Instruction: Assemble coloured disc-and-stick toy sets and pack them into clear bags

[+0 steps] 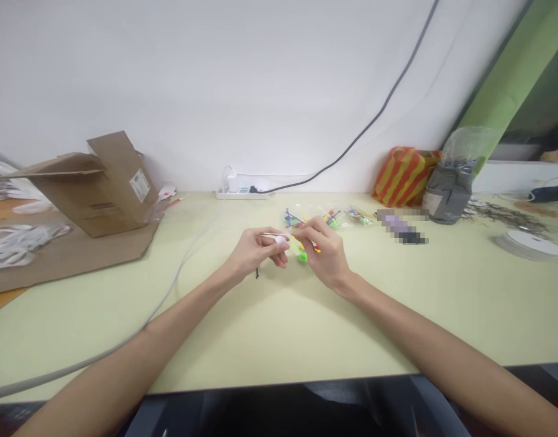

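The left hand [255, 252] pinches a small white piece [281, 240], apparently to meet the green-yellow trinket [301, 253] gripped by the right hand [328, 256], plastic bags of trinkets [330, 216] at twelve o'clock.

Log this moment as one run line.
Left hand: white ball on thin stick | right hand: yellow-green plastic piece | nearby: clear plastic bags

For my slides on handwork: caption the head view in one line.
Left hand pinches a white ball, right hand a yellow-green piece, above a pale green table.
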Available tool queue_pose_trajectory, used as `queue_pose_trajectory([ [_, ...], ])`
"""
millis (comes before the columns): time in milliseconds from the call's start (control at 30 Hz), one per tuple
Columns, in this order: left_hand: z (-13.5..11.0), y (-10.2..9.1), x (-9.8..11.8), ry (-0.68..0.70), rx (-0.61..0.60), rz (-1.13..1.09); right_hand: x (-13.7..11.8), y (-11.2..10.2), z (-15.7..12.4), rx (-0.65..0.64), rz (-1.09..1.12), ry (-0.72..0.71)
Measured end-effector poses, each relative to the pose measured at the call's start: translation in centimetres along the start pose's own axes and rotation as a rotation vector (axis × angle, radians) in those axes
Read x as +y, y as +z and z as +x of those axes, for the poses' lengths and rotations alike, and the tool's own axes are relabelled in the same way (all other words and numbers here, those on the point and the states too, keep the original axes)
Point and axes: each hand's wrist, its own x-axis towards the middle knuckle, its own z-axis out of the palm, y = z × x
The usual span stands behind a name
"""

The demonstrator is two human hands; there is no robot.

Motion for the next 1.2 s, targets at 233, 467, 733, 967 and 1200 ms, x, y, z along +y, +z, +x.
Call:
queue_pose_trajectory([
  [233,0.0,0.3,-0.2,-0.010,-0.039,-0.042,0.1,0.6,-0.3,-0.049,-0.041,-0.036],
  [467,-0.2,0.3,-0.3,-0.021,-0.060,-0.060,0.8,0.5,-0.3,-0.056,-0.113,-0.117],
  [733,0.0,0.2,-0.5,-0.062,-0.010,-0.127,1.0,0.4,-0.1,-0.106,-0.148,-0.136],
  [967,0.0,0.2,-0.3,-0.040,-0.012,-0.124,0.6,0.4,-0.1,-0.115,-0.070,-0.031],
  [1200,0.2,0.1,-0.4,-0.017,0.037,-0.109,0.3,0.7,-0.3,-0.084,-0.037,0.014],
])
